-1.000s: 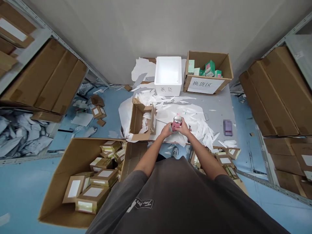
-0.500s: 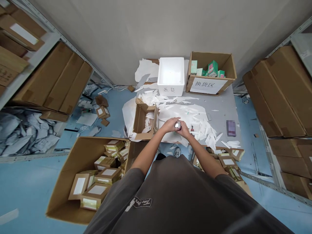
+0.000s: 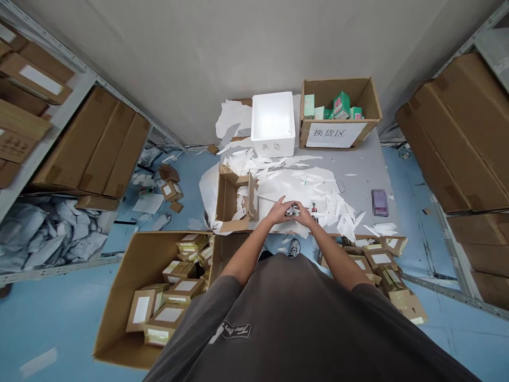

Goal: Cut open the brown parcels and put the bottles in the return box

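Near the table's front edge, a small shiny silver object [image 3: 293, 210] is held between both hands. My left hand [image 3: 278, 211] grips its left side, with the index finger raised above it. Fingers of my right hand [image 3: 304, 215] close round its right side. White paper scraps [image 3: 324, 204] lie on the grey table [image 3: 363, 170] around the hands. Left of them stands an open cardboard box [image 3: 228, 199] with paper pieces inside.
A white foam box [image 3: 273, 147] and a cardboard box [image 3: 338, 135] of green cartons stand at the back. A purple packet [image 3: 379, 203] lies right. Large boxes of parcels [image 3: 119, 297] flank my body. Shelves [image 3: 75, 101] rise at both sides.
The silver object has tilted or turned between my hands, and my left index finger has lifted. The camera view has shifted slightly.
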{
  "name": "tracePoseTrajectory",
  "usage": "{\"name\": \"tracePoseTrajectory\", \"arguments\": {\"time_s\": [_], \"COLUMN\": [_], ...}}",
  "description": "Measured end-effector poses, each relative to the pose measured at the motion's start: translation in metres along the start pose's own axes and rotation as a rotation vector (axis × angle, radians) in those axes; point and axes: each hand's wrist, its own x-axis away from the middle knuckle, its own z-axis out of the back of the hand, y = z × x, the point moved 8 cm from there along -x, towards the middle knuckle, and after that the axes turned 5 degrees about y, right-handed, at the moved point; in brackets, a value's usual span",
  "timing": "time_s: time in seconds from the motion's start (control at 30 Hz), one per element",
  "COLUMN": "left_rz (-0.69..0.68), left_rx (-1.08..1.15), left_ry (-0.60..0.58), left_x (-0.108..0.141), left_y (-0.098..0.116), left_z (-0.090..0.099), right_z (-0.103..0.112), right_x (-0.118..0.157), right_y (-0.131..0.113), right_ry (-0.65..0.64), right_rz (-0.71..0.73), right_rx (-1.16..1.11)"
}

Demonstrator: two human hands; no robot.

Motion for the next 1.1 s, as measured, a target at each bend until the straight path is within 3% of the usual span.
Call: {"name": "tracePoseTrajectory", "arguments": {"time_s": [0.07, 0.17, 0.23, 0.43, 0.63, 0.77, 0.87, 0.93, 1.1], "left_rz": [-0.019, 0.057, 0.133, 0.369, 0.473, 0.531, 0.493, 0.449, 0.326], "left_rx": [0.012, 0.089, 0.164, 0.435, 0.656, 0.736, 0.789, 0.805, 0.818], "left_ry": [0.075, 0.238, 0.251, 0.158, 0.250, 0.294, 0.281, 0.286, 0.370], "left_x": [0.004, 0.018, 0.026, 0.024, 0.010, 0.001, -0.007, -0.013, -0.039], "left_y": [0.000, -0.015, -0.030, -0.069, -0.092, -0.107, -0.105, -0.098, -0.061], "left_z": [0.006, 0.019, 0.016, -0.024, -0.062, -0.070, -0.059, -0.041, 0.033], "right_z": [0.001, 0.000, 0.000, -0.005, -0.013, -0.018, -0.017, -0.010, 0.025], "right_x": [-0.001, -0.003, -0.004, -0.007, -0.021, -0.034, -0.042, -0.049, -0.072], "right_y": [0.000, 0.001, 0.002, 0.016, 0.047, 0.060, 0.055, 0.038, -0.046], "right_ry": [0.017, 0.014, 0.006, -0.046, -0.083, -0.093, -0.098, -0.078, 0.092], "right_rz": [0.000, -0.019, -0.026, -0.073, -0.155, -0.190, -0.225, -0.230, -0.128], "right_rx": [-0.012, 0.010, 0.024, -0.015, -0.097, -0.141, -0.163, -0.169, -0.163]}}
